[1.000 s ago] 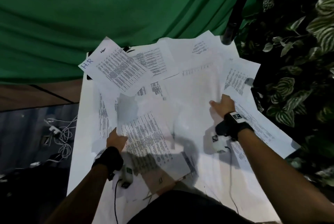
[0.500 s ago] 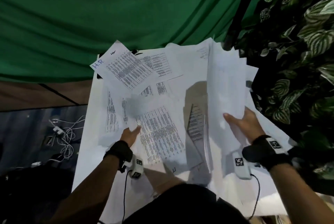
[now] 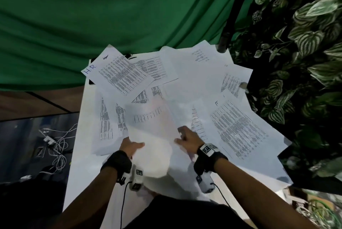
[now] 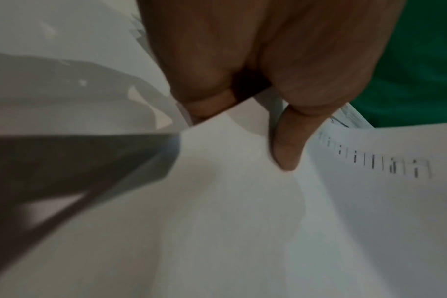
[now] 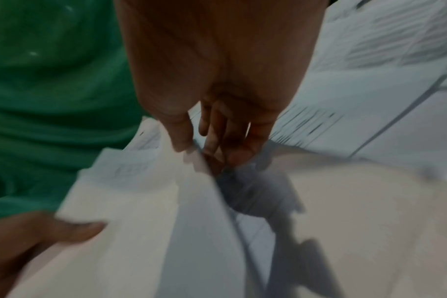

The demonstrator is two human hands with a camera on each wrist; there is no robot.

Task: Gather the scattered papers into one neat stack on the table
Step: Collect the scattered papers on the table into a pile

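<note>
A bundle of white sheets (image 3: 153, 136) is lifted over the near middle of the white table (image 3: 83, 136). My left hand (image 3: 132, 145) pinches its left edge, thumb (image 4: 286, 149) on top. My right hand (image 3: 185, 138) pinches the right edge between thumb and fingers (image 5: 212, 141). More printed sheets lie scattered flat. One marked "H.R." (image 3: 120, 73) hangs over the far left corner. Another large sheet (image 3: 238, 127) lies at the right. Others overlap across the far side (image 3: 196, 69).
A green curtain (image 3: 111, 16) hangs behind the table. A black pole (image 3: 229, 25) stands at the far right corner. Leafy plants (image 3: 305, 62) crowd the right edge. White cables (image 3: 55, 141) lie on the floor to the left.
My right hand lifted sheets from the right side and swung them left onto the sheets in my left hand. Both hands now hold one bundle near the middle.
</note>
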